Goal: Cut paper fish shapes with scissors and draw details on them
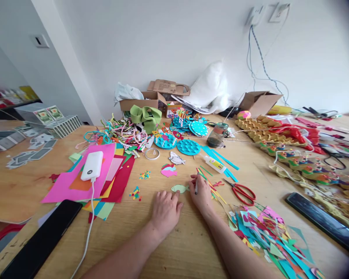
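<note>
A small green paper fish [179,188] lies on the wooden table [174,240]. My left hand [165,211] rests flat beside it, fingers stretched out, fingertips at the fish's near edge. My right hand [200,192] is closed around a thin dark pen [196,188], its tip at the fish's right end. Coloured paper strips [211,182] lie just right of that hand. A pink paper fish [168,170] and a white one [176,158] sit farther back.
Red scissors [242,192] and a glue bottle [215,164] lie to the right. Paper scraps [267,232] are heaped at near right. A white power bank [92,165] sits on coloured sheets [75,182]; a black phone [43,240] at near left. Boxes [139,102] stand by the wall.
</note>
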`<state>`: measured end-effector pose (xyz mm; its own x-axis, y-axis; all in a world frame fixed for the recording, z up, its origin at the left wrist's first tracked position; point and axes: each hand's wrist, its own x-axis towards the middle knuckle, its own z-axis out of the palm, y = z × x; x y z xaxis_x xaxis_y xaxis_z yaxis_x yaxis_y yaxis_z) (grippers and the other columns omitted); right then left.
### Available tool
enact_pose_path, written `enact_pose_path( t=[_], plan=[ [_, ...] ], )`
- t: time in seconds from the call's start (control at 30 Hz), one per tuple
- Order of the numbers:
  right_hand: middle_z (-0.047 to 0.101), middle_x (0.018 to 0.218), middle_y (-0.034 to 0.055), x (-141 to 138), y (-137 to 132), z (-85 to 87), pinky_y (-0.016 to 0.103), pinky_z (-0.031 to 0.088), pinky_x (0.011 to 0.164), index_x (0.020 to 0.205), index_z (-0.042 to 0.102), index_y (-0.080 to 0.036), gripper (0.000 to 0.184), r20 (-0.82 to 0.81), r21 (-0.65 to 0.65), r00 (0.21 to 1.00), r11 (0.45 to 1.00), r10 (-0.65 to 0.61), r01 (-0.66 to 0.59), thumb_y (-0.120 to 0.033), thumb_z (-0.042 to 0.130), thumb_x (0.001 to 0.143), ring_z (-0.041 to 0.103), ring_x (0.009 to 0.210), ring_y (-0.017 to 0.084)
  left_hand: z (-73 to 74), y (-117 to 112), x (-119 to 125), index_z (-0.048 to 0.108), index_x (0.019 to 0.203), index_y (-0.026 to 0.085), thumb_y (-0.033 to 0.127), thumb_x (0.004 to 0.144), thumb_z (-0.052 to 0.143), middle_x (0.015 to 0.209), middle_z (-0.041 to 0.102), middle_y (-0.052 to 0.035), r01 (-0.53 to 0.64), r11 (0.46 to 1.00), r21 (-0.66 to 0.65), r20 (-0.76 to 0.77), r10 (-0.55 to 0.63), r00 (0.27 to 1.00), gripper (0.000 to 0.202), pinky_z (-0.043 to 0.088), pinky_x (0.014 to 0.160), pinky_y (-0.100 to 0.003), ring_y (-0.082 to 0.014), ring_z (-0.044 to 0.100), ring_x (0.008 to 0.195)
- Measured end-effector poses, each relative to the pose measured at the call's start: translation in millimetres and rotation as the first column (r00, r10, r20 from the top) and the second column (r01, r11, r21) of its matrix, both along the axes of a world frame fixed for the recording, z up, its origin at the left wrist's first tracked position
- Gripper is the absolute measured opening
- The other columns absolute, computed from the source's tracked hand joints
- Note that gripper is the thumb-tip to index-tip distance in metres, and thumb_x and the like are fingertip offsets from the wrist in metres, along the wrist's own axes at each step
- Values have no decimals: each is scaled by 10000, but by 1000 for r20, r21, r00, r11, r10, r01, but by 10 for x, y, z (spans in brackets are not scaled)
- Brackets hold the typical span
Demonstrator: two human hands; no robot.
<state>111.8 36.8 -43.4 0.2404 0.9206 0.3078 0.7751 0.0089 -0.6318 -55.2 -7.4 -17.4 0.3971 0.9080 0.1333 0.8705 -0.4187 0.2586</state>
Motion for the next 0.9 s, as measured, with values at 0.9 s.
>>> enact_pose_path(
  t=[0.9],
  plan=[
    [681,789,81,-4,2,-10,447,473,793,987,606,-176,206,-25,65,995,994,94,-92,-272,469,867,601,842,276,13,-8,9,564,1323,171,348,938,516,970,684,-91,-5,1000,-2,1,5,1000,427,400,831,-404,-252,575,941]
  ],
)
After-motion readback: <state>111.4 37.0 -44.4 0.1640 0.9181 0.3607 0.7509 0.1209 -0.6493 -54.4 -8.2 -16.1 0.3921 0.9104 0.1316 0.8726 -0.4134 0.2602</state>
